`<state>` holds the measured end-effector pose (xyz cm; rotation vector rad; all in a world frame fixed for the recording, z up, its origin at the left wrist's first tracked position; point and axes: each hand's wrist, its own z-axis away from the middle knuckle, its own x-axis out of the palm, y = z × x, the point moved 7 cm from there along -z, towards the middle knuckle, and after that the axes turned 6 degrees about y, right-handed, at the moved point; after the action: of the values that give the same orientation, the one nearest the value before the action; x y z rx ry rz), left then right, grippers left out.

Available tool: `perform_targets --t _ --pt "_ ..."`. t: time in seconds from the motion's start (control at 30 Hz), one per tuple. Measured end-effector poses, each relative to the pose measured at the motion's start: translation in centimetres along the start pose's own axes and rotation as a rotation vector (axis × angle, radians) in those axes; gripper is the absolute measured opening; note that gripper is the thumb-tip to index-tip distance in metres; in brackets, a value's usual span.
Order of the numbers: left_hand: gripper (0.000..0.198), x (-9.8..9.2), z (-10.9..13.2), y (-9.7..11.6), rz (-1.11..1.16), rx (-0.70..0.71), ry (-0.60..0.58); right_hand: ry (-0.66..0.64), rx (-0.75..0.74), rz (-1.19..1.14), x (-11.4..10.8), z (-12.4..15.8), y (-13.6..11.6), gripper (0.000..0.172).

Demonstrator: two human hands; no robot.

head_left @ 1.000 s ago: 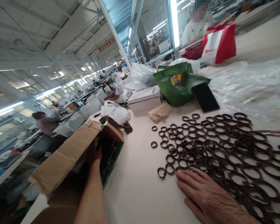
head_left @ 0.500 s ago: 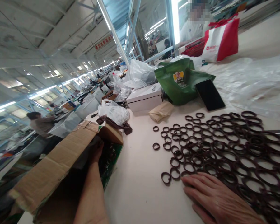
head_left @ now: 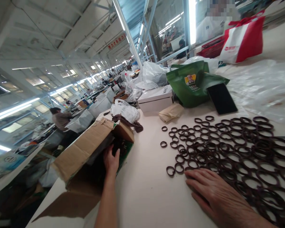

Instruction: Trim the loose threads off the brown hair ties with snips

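Note:
My left hand (head_left: 111, 160) reaches into the open side of a cardboard box (head_left: 85, 148) at left, its thumb apart from the fingers and nothing visible between them. Dark contents inside the box are hard to make out. My right hand (head_left: 211, 191) lies flat, palm down, on the pale table (head_left: 152, 196), fingertips at the near left edge of a wide spread of dark brown rings (head_left: 211, 146). Several rings lie loose near its fingertips.
Behind the rings are a black phone (head_left: 222, 98), a green bag (head_left: 187, 84), a folded tan paper (head_left: 171, 112) and a white box (head_left: 155, 98). A white plastic bag (head_left: 125, 110) and brown cloth (head_left: 133, 123) sit behind the cardboard box. People appear farther off.
The camera view has shifted, moving the scene rightward. My left hand has drawn back from deeper in the box, and its thumb and fingers now show. My right hand stays beside the rings.

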<state>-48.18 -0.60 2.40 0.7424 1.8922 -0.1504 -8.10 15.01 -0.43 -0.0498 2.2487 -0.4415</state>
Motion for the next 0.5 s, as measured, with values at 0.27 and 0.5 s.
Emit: perform_targets --t 0.27,0.5 --pt "0.070 -11.3 15.2 -3.8 -0.098 -0.062 0.607 -0.054 0.020 -0.019 0.0 0.1 0.0 0.022" --pt "0.100 -9.3 15.4 -12.5 0.048 -0.640 0.565 -0.079 0.032 -0.045 -0.5 0.0 -0.9 0.028"
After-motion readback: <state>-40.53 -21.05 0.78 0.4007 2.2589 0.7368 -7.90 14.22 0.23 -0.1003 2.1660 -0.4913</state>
